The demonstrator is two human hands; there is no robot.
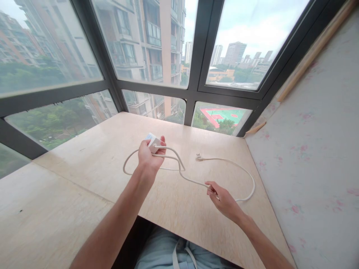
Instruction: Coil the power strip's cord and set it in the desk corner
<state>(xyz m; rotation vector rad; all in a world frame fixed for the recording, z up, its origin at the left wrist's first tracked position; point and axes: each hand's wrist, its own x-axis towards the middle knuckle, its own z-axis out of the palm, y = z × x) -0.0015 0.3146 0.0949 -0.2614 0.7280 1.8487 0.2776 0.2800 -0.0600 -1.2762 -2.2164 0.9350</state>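
Note:
A white power strip [153,143] rests in my left hand [151,155], raised above the stone-patterned ledge, its cord end toward me. The fingers are wrapped around its sides, and part of its body is hidden by them. From that end runs a white power cord [193,181], looping under and around my left hand. My right hand [220,196] grips the cord lower down to the right, with the fingers closed on it. Past this hand the cord curves around to the right and back to a plug [199,157], which lies on the ledge with its prongs pointing away.
The beige ledge [92,149] fills the corner beneath dark window frames [157,88]. On the right stands a wall with flowered wallpaper [314,168]; a wooden strip [311,59] runs up its edge. The ledge's front edge lies just above my lap.

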